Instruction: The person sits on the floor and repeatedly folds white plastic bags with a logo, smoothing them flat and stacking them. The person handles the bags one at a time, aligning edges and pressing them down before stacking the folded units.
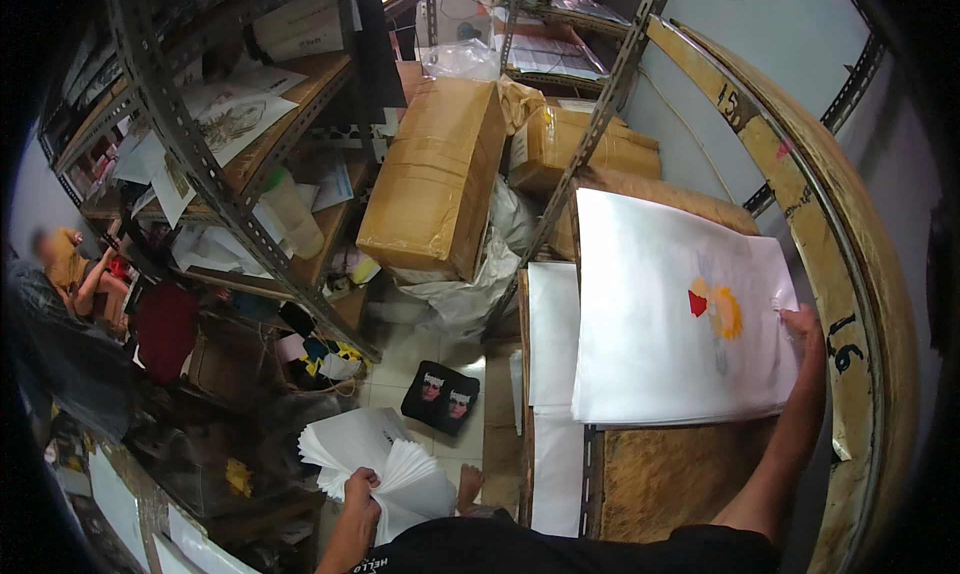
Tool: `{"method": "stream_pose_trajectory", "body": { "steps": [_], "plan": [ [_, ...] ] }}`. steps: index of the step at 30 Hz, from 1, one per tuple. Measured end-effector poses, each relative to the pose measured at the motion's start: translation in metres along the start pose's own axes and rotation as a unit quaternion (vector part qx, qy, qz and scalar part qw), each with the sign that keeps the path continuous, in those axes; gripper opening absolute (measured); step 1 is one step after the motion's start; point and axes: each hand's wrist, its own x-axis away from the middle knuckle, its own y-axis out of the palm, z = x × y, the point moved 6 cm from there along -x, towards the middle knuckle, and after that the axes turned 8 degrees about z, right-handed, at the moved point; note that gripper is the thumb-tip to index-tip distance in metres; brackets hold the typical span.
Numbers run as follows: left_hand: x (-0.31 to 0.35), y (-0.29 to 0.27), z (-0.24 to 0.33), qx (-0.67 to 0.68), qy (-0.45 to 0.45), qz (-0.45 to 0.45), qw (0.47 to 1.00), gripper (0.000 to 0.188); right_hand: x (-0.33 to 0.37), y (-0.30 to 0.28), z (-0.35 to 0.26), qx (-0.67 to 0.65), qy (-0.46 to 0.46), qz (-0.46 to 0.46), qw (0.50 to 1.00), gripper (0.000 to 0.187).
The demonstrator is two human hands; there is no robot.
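My left hand (362, 499) is closed around a thick bundle of white paper sheets (415, 479), which bends and fans out at both ends. At the right, my right hand (800, 322) is closed on the edge of a stack of large white sheets (640, 344). The top sheet carries an orange, yellow and red print (722, 309) near its middle. This stack lies on a brown wooden shelf board (680, 474), with its corners slightly curled. More white sheets (555, 354) lie just left of it, partly underneath. The fingertips of my right hand are partly hidden at the sheet edge.
Cardboard boxes (430, 174) stand ahead beside white plastic wrapping (465, 289). A slotted metal rack (270, 234) with papers rises on the left. A folded black cloth with printed faces (440, 398) lies on the tiled floor. Another person (85, 274) is at the far left.
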Motion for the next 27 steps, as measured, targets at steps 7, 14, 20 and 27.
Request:
{"method": "stream_pose_trajectory", "body": {
  "steps": [7,14,20,27],
  "plan": [
    [-0.004,-0.007,-0.003,-0.027,-0.014,-0.007,1.0,0.014,0.057,-0.051,-0.022,-0.147,-0.064,-0.026,0.987,0.062],
    [0.014,-0.004,0.002,-0.007,-0.027,-0.061,0.998,0.011,0.16,-0.136,-0.157,-0.318,-0.161,-0.109,0.928,0.057],
    [0.007,-0.017,0.004,-0.007,-0.02,-0.054,0.998,0.014,0.217,-0.155,-0.209,-0.462,-0.091,-0.265,0.841,0.053],
    [0.034,-0.033,0.015,0.011,0.006,-0.098,0.995,0.011,0.283,-0.168,-0.243,-0.457,-0.101,-0.25,0.848,0.033]
  ]
}}
